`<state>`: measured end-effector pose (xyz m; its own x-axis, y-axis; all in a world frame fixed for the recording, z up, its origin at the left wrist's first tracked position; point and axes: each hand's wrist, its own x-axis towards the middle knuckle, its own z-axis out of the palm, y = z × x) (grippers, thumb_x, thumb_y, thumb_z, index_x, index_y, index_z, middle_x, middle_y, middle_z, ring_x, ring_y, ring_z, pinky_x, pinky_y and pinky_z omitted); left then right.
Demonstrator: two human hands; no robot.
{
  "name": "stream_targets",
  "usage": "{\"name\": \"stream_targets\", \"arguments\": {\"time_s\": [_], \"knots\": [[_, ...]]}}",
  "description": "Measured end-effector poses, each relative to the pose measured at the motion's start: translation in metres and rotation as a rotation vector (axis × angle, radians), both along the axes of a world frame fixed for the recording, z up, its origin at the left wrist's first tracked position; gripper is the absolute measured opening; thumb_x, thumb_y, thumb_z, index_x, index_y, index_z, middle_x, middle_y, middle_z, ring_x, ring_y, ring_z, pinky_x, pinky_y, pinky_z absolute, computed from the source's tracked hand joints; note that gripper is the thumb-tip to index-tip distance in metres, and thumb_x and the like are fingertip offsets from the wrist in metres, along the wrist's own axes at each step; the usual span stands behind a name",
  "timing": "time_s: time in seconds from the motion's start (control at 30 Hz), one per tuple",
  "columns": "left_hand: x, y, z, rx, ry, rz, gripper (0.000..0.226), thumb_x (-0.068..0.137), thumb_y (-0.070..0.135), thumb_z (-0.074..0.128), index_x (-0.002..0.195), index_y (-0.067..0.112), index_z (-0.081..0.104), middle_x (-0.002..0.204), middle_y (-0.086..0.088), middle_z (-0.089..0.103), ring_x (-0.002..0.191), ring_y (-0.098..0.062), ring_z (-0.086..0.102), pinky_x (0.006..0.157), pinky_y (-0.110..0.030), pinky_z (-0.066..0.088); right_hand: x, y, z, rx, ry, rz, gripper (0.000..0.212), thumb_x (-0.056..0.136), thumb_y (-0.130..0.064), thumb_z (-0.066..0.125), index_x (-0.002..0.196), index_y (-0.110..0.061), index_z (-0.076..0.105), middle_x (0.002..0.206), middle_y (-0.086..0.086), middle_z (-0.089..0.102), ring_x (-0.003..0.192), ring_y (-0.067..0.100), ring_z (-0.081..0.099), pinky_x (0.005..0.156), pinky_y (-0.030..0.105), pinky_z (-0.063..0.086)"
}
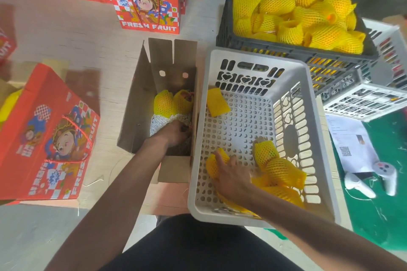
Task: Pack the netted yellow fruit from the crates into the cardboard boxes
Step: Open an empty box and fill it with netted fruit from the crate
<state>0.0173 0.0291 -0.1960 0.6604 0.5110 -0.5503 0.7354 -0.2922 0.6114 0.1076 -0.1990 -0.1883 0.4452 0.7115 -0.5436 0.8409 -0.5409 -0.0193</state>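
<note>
- An open cardboard box [154,103] sits on the floor, two netted yellow fruit [163,103] lying at its far end; much of the box is unfilled.
- The left hand [176,133] reaches down inside the box near them; whether its grip holds anything cannot be told.
- The right hand [231,177], fingers spread, rests on a netted fruit [213,164] near the white crate's [312,138] near left corner.
- A few fruit remain there; the black crate [226,24] behind is heaped full, so most packing is likely still ahead.
</note>
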Motion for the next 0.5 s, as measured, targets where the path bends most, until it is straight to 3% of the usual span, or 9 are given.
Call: {"name": "stream_targets", "arguments": {"time_s": [0.13, 0.23, 0.3, 0.33, 0.37, 0.4, 0.43, 0.5], "knots": [[-0.002, 0.001, 0.002, -0.007, -0.003, 0.0, 0.026, 0.099, 0.032, 0.058, 0.073, 0.033, 0.063, 0.081, 0.011, 0.066, 0.079, -0.008, 0.061, 0.07, -0.028, 0.042, -0.001, 0.014, 0.003, -0.037, 0.028, -0.058, 0.079, 0.103, -0.03, 0.057, 0.161, -0.033, 0.003, 0.127, 0.02, 0.048, 0.095, 0.028, 0.059, 0.069, 0.035, 0.05], [-0.004, -0.001, 0.006, -0.012, 0.008, -0.008, 0.031, 0.099, 0.032, 0.057, 0.068, 0.035, 0.062, 0.077, 0.014, 0.065, 0.076, -0.001, 0.06, 0.065, -0.025, 0.042, 0.009, 0.02, 0.005, -0.06, -0.021, 0.033, 0.074, 0.101, -0.011, 0.052, 0.16, -0.026, 0.01, 0.108, 0.015, 0.055, 0.079, 0.024, 0.057, 0.058, 0.035, 0.047], [-0.004, -0.002, 0.008, -0.014, 0.008, -0.01, 0.032, 0.098, 0.033, 0.056, 0.067, 0.036, 0.062, 0.077, 0.014, 0.065, 0.075, -0.002, 0.06, 0.066, -0.025, 0.043, 0.025, 0.025, 0.006, -0.059, -0.015, 0.125, 0.075, 0.099, -0.011, 0.048, 0.163, -0.019, 0.009, 0.094, 0.008, 0.06, 0.079, 0.025, 0.065, 0.058, 0.036, 0.054], [-0.004, -0.002, 0.01, -0.008, 0.009, -0.015, 0.032, 0.098, 0.033, 0.056, 0.066, 0.036, 0.061, 0.078, 0.013, 0.065, 0.074, -0.002, 0.06, 0.065, -0.024, 0.042, 0.036, 0.028, 0.007, -0.077, 0.019, 0.124, 0.08, 0.099, -0.017, 0.05, 0.164, -0.02, 0.004, 0.103, 0.008, 0.066, 0.093, 0.028, 0.069, 0.071, 0.041, 0.059], [-0.004, -0.002, 0.012, -0.001, 0.007, -0.023, 0.032, 0.098, 0.033, 0.057, 0.067, 0.037, 0.06, 0.08, 0.01, 0.066, 0.074, -0.001, 0.058, 0.064, -0.023, 0.041, 0.049, 0.032, 0.011, -0.11, 0.092, 0.067, 0.087, 0.099, -0.026, 0.056, 0.165, -0.025, 0.0, 0.126, 0.01, 0.066, 0.115, 0.034, 0.065, 0.092, 0.048, 0.057], [-0.004, -0.003, 0.013, 0.005, 0.005, -0.029, 0.032, 0.099, 0.033, 0.057, 0.067, 0.037, 0.06, 0.083, 0.006, 0.066, 0.073, -0.001, 0.058, 0.063, -0.022, 0.04, 0.062, 0.034, 0.017, -0.13, 0.202, -0.027, 0.094, 0.098, -0.035, 0.063, 0.165, -0.03, -0.002, 0.148, 0.01, 0.055, 0.136, 0.037, 0.052, 0.108, 0.053, 0.046], [-0.004, -0.003, 0.013, 0.012, 0.003, -0.034, 0.032, 0.099, 0.034, 0.056, 0.067, 0.036, 0.06, 0.084, 0.004, 0.066, 0.072, -0.002, 0.058, 0.062, -0.022, 0.04, 0.075, 0.036, 0.023, -0.105, 0.321, -0.126, 0.099, 0.095, -0.041, 0.07, 0.164, -0.034, 0.0, 0.16, 0.009, 0.042, 0.146, 0.037, 0.04, 0.117, 0.055, 0.036], [-0.004, -0.003, 0.015, 0.021, 0.011, -0.04, 0.029, 0.099, 0.034, 0.056, 0.071, 0.031, 0.065, 0.09, -0.002, 0.07, 0.075, -0.01, 0.063, 0.065, -0.026, 0.044, 0.094, 0.04, 0.037, 0.036, 0.538, -0.296, 0.101, 0.09, -0.044, 0.077, 0.164, -0.037, 0.008, 0.161, 0.008, 0.041, 0.147, 0.033, 0.041, 0.121, 0.057, 0.03]]}}
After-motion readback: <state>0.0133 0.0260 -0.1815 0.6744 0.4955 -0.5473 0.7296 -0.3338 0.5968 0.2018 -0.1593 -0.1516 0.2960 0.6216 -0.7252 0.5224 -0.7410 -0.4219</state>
